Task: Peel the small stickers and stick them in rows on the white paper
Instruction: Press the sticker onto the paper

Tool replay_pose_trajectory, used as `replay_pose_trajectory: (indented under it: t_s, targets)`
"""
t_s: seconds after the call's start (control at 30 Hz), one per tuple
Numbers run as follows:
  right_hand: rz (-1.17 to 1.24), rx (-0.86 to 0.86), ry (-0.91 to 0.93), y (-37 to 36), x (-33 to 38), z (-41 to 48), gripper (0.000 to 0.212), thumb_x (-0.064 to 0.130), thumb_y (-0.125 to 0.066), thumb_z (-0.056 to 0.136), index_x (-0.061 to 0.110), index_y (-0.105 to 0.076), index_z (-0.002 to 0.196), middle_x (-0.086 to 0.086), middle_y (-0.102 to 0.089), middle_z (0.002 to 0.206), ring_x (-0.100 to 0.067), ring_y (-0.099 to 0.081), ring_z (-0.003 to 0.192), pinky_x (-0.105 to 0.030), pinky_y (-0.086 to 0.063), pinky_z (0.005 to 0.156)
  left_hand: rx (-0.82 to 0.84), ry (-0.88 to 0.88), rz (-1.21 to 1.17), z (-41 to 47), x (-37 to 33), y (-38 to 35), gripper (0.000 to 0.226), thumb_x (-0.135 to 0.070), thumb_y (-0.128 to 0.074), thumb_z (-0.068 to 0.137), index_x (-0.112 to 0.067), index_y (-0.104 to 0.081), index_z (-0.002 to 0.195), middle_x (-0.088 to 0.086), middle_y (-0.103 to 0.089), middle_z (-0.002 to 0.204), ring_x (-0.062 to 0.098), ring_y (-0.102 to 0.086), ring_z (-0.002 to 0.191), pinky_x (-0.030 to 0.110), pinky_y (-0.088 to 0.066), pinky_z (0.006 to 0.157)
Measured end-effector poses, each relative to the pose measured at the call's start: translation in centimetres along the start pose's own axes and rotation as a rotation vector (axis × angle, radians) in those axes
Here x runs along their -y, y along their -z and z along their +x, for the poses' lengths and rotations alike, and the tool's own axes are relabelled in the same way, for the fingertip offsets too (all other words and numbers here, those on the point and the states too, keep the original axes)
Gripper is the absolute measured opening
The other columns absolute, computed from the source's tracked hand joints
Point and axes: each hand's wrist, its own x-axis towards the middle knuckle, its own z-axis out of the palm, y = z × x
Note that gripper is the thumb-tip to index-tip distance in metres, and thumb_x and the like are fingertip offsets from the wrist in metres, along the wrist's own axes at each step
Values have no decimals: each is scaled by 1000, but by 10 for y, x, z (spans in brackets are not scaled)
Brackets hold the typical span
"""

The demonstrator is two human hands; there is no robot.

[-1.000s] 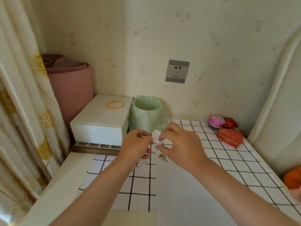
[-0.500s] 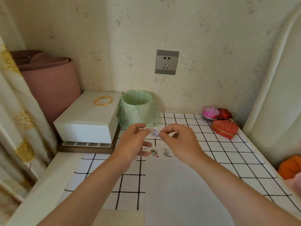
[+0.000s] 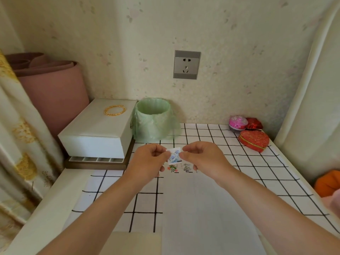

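A grid-patterned cloth covers the surface (image 3: 257, 168), with smooth white paper (image 3: 202, 208) at its near edge. Above the paper's far end, the left hand (image 3: 149, 162) and right hand (image 3: 204, 159) pinch a small sticker (image 3: 174, 156) by opposite edges: featherlight, floppy, probably tacky underneath, so best held at the margins. Two stuck stickers (image 3: 181, 168) lie just below.

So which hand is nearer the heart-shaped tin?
Right. The right hand sits just left of the heart tin; the left hand is farther left, past the held sticker.
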Motion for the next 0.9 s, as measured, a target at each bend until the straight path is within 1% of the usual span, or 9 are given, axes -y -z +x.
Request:
replay_pose_trajectory:
  t_s: [0.13,0.27,0.33,0.4,0.43,0.5,0.6,0.67,0.9]
  targets:
    - [12,53,23,-1,-2,1,2,14,-76,87,12,-75,89,0,-71,76,-1,-53,43,-14,-43,47,27,-18,64,0,4,0,5,-24,-68,92,-19,-69,90,-2,-73,82,4,-62,53,22,-52,52]
    - [-16,47,-30,-1,-5,3,4,15,-75,86,10,-76,87,0,-71,72,-12,-52,47,-13,-37,41,61,-66,148,2,11,2,3,-26,-67,93,-24,-69,93,-8,-72,85,4,-64,58,28,-56,57]
    - [-26,23,-95,-2,-9,4,4,15,-77,85,11,-76,86,0,-70,71,-16,-51,50,-14,-32,37,78,-165,341,3,17,2,10,-25,-66,93,-30,-68,102,-17,-70,90,4,-65,71,21,-56,66]
    - [-27,-2,-184,-2,-14,5,4,15,-77,83,13,-76,86,-1,-70,73,-17,-50,50,-17,-27,38,124,-256,513,2,23,0,30,-26,-65,93,-32,-63,122,-21,-66,104,2,-62,92,10,-47,74]
    - [-16,-15,-230,-2,-16,6,4,15,-76,84,13,-75,87,-2,-71,76,-17,-50,49,-17,-25,39,144,-287,579,2,25,-1,41,-30,-66,93,-32,-56,132,-20,-63,114,2,-59,104,11,-44,81]
    - [14,-41,-310,0,-21,9,8,13,-72,86,8,-74,91,-6,-71,80,-17,-48,49,-18,-23,41,185,-323,738,1,30,-2,63,-42,-67,89,-34,-40,146,-15,-52,138,8,-45,129,24,-39,101]
    - [34,-68,-368,6,-28,12,23,14,-70,87,-4,-72,102,-8,-66,79,-17,-48,49,-20,-22,43,339,-338,989,3,37,0,89,-62,-64,83,-33,-22,155,-12,-23,161,12,-13,149,37,-15,119]
    - [36,-83,-373,9,-29,14,25,14,-69,88,-5,-71,104,-9,-65,79,-17,-48,49,-20,-22,42,398,-336,1040,5,45,-1,93,-70,-60,80,-34,-19,156,-12,-13,164,11,-3,150,39,-8,121]
    - [62,-81,-374,17,-20,21,17,14,-68,87,1,-72,97,-5,-68,76,-17,-46,50,-21,-20,44,301,-359,996,7,53,-9,92,-74,-57,80,-32,-23,155,-9,-16,163,13,-8,148,38,-12,120]
